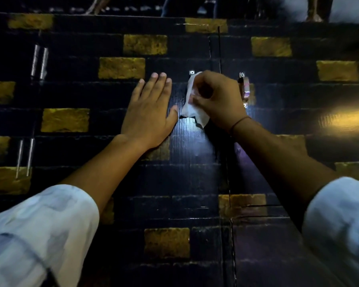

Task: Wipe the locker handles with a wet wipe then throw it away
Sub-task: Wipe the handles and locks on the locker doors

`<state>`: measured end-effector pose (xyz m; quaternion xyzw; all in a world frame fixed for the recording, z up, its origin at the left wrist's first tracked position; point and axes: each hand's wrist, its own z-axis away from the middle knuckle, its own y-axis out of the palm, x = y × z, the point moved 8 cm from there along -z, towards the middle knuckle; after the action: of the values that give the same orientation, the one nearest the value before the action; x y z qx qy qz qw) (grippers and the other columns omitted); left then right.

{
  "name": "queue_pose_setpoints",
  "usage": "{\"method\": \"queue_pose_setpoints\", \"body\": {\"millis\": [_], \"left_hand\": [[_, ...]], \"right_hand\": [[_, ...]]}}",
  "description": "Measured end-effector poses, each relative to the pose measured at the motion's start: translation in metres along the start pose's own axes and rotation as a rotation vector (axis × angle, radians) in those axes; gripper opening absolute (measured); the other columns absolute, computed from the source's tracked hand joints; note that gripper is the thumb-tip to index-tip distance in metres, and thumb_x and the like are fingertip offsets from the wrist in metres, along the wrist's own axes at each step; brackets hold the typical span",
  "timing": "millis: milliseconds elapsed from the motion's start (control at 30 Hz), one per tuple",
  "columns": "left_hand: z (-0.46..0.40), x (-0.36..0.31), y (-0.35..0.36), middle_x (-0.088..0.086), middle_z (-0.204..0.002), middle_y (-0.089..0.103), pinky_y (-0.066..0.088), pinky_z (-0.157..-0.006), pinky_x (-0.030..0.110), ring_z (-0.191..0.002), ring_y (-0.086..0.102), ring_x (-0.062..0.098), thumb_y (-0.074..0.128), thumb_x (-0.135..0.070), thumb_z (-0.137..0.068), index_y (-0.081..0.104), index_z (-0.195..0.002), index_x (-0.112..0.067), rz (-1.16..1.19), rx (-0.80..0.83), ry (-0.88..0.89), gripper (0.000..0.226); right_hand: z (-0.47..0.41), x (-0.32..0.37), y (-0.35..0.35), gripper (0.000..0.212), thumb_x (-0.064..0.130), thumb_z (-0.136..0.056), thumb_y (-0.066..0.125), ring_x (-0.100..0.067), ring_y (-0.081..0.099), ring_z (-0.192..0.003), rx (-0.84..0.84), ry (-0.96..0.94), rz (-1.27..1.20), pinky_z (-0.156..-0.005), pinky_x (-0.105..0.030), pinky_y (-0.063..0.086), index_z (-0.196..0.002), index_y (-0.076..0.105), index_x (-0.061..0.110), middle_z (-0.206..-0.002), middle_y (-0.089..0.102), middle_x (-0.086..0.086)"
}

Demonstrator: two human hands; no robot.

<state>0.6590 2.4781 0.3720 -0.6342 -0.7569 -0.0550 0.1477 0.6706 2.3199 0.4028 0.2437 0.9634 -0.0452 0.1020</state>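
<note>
The right hand [218, 100] was curled around a white wet wipe [192, 104], fingers and thumb pinching the wipe about the left locker handle [192, 73], of which only the upper screw plate showed above the wipe. The lower part of the wipe hung loose beneath the hand, against the door. The left hand [151, 108] lay flat and open on the left locker door [112, 96], fingers straight and pointing upward, just left of the wrapped handle, holding nothing. The door seam [219, 59] ran vertically just right of that handle. Beyond the seam, on the right locker door [298, 100], the second metal handle [245, 90] stood bare and uncovered, close behind the right hand's knuckles. Both doors carried a dark brick pattern with gold bricks [121, 68]. Well left of the wrapped handle, metal hinges [39, 62] were fixed to the door. White sleeves [39, 235] covered both upper forearms.

The step in hand appeared to be wiping the left handle. Done well, the wipe would stay wrapped fully round the bar and be drawn along its whole run between the screw plates, with the left hand bracing the door. The right handle seemingly remained to be wiped, then disposal.
</note>
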Motion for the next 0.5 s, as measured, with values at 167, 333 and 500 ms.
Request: {"method": "queue_pose_setpoints", "body": {"millis": [167, 333, 500], "left_hand": [[-0.001, 0.000, 0.000, 0.013, -0.170, 0.014, 0.003, -0.129, 0.045, -0.159, 0.006, 0.024, 0.020, -0.047, -0.102, 0.017, -0.162, -0.006, 0.001, -0.005, 0.007, 0.073], [0.000, 0.001, 0.001, 0.013, -0.170, 0.013, 0.003, -0.129, 0.045, -0.159, 0.006, 0.025, 0.024, -0.046, -0.104, 0.017, -0.162, -0.006, 0.002, 0.010, 0.014, 0.071], [0.000, 0.000, 0.000, 0.013, -0.170, 0.016, 0.005, -0.129, 0.046, -0.158, 0.009, 0.026, 0.020, -0.048, -0.102, 0.019, -0.162, -0.006, -0.019, 0.008, 0.015, 0.073]], "right_hand": [[0.004, -0.004, 0.001, 0.018, 0.014, -0.080, 0.076, 0.000, 0.057, -0.074, 0.006, 0.042, -0.101, -0.071, -0.013, 0.048, -0.092, 0.064, 0.020, -0.083, 0.063, 0.010], [0.005, -0.009, 0.002, 0.014, 0.009, -0.085, 0.071, -0.001, 0.063, -0.082, 0.008, 0.068, -0.147, -0.078, -0.015, 0.051, -0.098, 0.070, 0.016, -0.091, 0.066, 0.010], [-0.023, -0.028, -0.010, 0.018, 0.000, -0.090, 0.057, 0.001, 0.061, -0.076, -0.060, 0.252, -0.198, -0.075, -0.020, 0.051, -0.083, 0.070, 0.011, -0.082, 0.067, 0.005]]}}
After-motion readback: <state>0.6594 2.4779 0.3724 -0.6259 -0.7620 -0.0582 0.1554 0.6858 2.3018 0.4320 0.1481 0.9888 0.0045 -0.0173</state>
